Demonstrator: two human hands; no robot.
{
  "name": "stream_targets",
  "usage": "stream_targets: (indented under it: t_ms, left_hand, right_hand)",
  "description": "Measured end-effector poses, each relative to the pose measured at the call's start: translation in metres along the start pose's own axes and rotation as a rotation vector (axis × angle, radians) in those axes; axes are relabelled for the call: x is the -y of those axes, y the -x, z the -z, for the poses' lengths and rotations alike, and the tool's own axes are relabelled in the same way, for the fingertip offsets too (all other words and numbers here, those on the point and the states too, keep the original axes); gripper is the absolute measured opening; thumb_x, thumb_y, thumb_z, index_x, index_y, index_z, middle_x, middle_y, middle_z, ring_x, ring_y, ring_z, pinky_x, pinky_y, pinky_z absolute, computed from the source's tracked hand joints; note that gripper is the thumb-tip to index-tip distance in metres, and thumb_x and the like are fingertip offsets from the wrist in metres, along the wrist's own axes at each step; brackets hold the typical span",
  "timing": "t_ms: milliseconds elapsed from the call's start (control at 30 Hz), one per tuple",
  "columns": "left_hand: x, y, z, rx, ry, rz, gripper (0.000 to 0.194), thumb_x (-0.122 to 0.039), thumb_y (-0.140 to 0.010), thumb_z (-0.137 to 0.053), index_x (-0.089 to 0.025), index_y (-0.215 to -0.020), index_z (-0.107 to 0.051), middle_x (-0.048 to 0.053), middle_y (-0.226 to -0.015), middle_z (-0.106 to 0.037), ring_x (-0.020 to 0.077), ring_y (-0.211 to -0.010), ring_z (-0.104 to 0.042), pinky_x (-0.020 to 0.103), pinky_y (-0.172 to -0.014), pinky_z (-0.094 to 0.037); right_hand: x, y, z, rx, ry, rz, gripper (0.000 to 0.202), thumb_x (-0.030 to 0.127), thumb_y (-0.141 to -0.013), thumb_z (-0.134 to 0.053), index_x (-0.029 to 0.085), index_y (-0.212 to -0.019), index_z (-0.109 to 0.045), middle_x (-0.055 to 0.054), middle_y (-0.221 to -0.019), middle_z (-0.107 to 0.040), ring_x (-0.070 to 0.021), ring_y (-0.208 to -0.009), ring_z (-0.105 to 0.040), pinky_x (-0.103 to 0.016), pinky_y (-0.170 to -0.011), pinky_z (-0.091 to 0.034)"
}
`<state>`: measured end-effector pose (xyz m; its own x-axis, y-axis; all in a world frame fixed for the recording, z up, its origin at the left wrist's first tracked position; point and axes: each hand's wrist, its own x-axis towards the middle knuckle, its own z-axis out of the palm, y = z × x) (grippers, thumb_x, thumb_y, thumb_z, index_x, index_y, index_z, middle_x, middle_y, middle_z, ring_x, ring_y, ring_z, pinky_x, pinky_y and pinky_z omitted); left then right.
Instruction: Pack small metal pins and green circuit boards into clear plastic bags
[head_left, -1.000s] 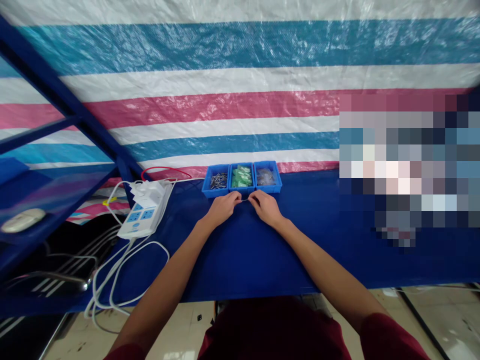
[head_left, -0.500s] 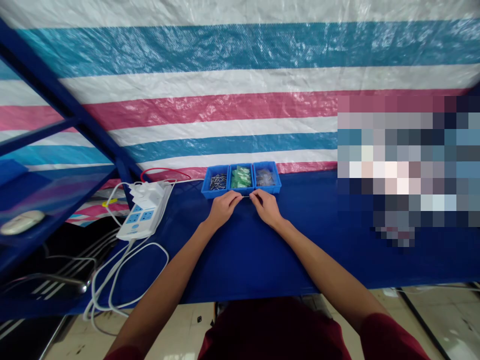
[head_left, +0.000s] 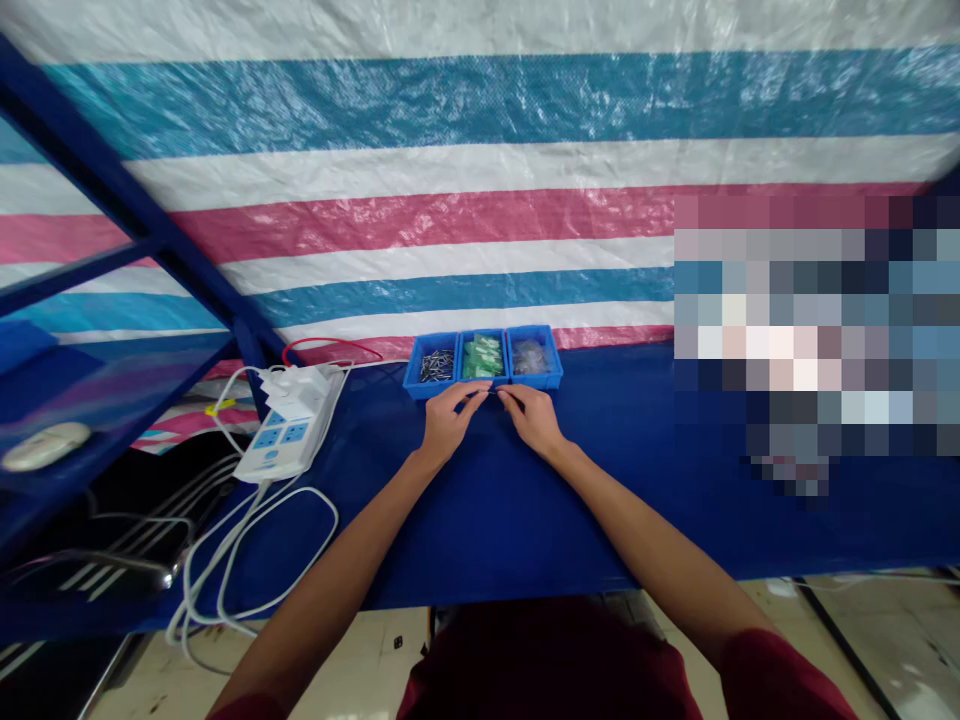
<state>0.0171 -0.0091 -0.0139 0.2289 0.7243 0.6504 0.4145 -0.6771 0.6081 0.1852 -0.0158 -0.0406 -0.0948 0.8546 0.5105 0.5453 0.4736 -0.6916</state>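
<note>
Since half a second ago, the grip of the left hand (head_left: 447, 422) has been altered: its forefinger has been stretched forward and a gap has been opened behind the fingertips, where thumb and finger were pinched together before. The right hand (head_left: 535, 416) has been kept almost in place, its thumb and forefinger narrowed on a thin piece (head_left: 493, 391), which is held in the small space between the two hands, above the worktop (head_left: 495, 520) and just in front of the blue bins. Whether the piece is also gripped by the left fingertips cannot be told, so small is it in this view. By this change, it may be judged, the piece is being adjusted or felt along rather than simply held. The left bin (head_left: 417, 389) is filled with metal pieces (head_left: 436, 366), the middle bin (head_left: 482, 331) with green packets (head_left: 482, 356) and the right bin (head_left: 546, 381) with clear, filmy items (head_left: 531, 356) (all three bins are set side by side).
</note>
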Motion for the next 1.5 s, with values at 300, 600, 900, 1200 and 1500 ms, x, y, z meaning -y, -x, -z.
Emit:
stream_targets:
  t_ms: [300,600,900,1200,1500]
  left_hand:
    - [0.010,0.000,-0.003,0.052,-0.242,-0.292,0.027,-0.034,-0.096,-0.046,-0.016,-0.089,-0.065,0.004,-0.075,-0.067,0.0145,-0.071,-0.063,0.025,-0.070,-0.050]
    - [0.013,0.001,-0.003,0.003,-0.135,-0.261,0.020,-0.026,-0.094,-0.052,-0.018,-0.096,-0.070,0.005,-0.084,-0.067,0.0139,-0.078,-0.063,0.026,-0.073,-0.051]
    - [0.017,0.002,-0.003,0.056,-0.045,-0.023,0.027,-0.036,-0.095,-0.048,-0.017,-0.099,-0.066,0.000,-0.067,-0.065,0.0092,-0.055,-0.058,0.021,-0.061,-0.049]
    - [0.010,0.001,0.000,0.098,-0.023,0.056,0.028,-0.040,-0.093,-0.050,-0.018,-0.100,-0.065,-0.004,-0.058,-0.061,0.0083,-0.048,-0.054,0.019,-0.056,-0.044]
    - [0.009,-0.008,0.008,-0.030,-0.199,-0.064,0.040,-0.043,-0.092,-0.051,-0.017,-0.063,-0.061,-0.002,-0.052,-0.056,0.0094,-0.048,-0.050,0.022,-0.055,-0.039]
  right_hand:
    - [0.003,-0.001,0.005,-0.133,0.018,-0.075,0.034,0.034,-0.095,-0.041,0.017,-0.090,-0.070,-0.005,-0.078,-0.070,-0.0176,-0.071,-0.064,-0.027,-0.070,-0.045]
    - [0.004,-0.001,0.006,-0.147,0.001,-0.095,0.035,0.035,-0.095,-0.041,0.017,-0.087,-0.070,-0.004,-0.075,-0.069,-0.0165,-0.067,-0.062,-0.026,-0.067,-0.044]
    - [0.008,0.001,0.004,-0.087,-0.094,0.012,0.029,0.035,-0.093,-0.046,0.019,-0.095,-0.069,-0.007,-0.092,-0.072,-0.0182,-0.081,-0.065,-0.029,-0.077,-0.049]
    - [0.008,0.001,0.004,-0.015,-0.100,0.072,0.029,0.035,-0.095,-0.044,0.019,-0.082,-0.065,-0.004,-0.077,-0.066,-0.0153,-0.070,-0.060,-0.026,-0.070,-0.045]
    - [0.009,0.001,0.007,-0.012,-0.070,-0.018,0.052,0.046,-0.097,-0.034,0.019,-0.056,-0.051,0.001,-0.053,-0.053,-0.0114,-0.052,-0.052,-0.023,-0.061,-0.039]
